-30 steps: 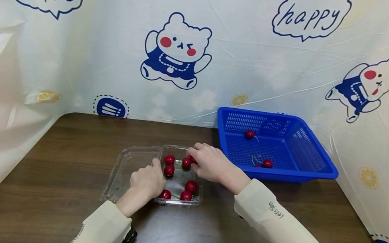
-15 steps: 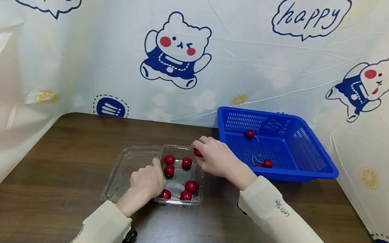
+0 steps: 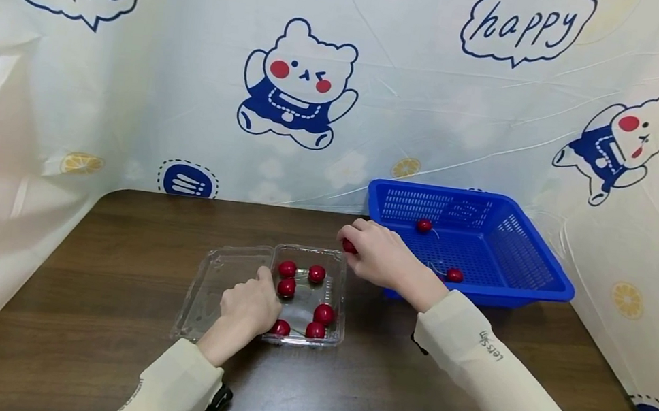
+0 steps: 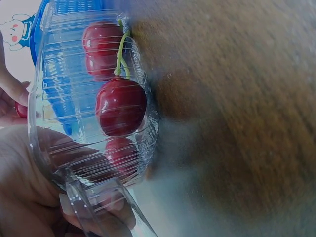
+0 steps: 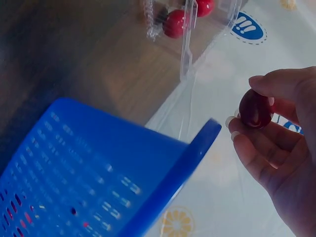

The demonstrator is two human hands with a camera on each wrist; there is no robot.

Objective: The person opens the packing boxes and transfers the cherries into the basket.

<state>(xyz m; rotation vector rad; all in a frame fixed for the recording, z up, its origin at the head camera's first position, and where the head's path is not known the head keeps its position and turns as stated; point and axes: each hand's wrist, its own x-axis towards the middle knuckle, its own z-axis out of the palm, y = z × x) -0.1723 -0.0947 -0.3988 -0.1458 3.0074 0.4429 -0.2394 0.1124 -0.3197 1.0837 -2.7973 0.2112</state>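
Observation:
My right hand (image 3: 383, 259) pinches a dark red cherry (image 5: 255, 109) between thumb and fingers, raised beside the near left corner of the blue basket (image 3: 544, 266). Left of it, a clear plastic clamshell box (image 3: 299, 313) lies unfolded on the table, its lid (image 3: 214, 287) spread to the left. Several cherries (image 3: 317, 274) sit apart in the box, some with green stems (image 4: 120, 54). My left hand (image 3: 250, 305) grips the box at its hinge side; in the left wrist view its fingertips (image 4: 121, 212) show through the plastic, below a stemmed cherry (image 4: 121, 107).
Inside the basket, one cherry (image 3: 424, 225) lies toward the back and another (image 3: 455, 275) near the front wall. The brown wooden table (image 3: 133, 243) ends at a printed curtain (image 3: 197, 79) behind and on both sides.
My right hand has lifted a cherry from the box's far right corner and carried it up and right toward the basket. My left hand stays in place.

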